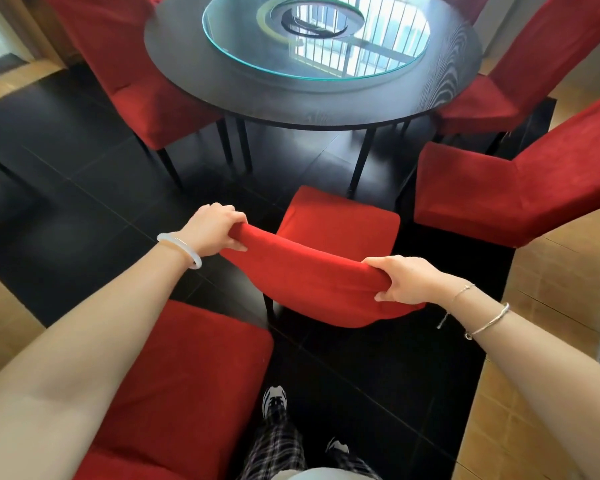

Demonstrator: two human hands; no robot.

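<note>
Dining room, seen from above: my left hand (213, 228) and right hand (409, 280) grip the top edge of a red-covered chair (312, 275), one at each end of its backrest. My fingers (227, 216) curl over the far side and my thumbs press the near side, with the fabric bunched in both grips. Both arms reach forward and down, nearly straight. A pale bangle (179, 249) circles the left wrist and thin silver bracelets (489, 320) the right. The chair stands on the dark floor (66, 202), its seat facing a round black table (326, 109) topped by a glass turntable (243, 53), short of the table's edge. A second red chair (499, 192) stands near on the right, a third (194, 368) lies under my left forearm, and a fourth (142, 98) sits at the table's left. My sneaker (274, 400) shows below.
</note>
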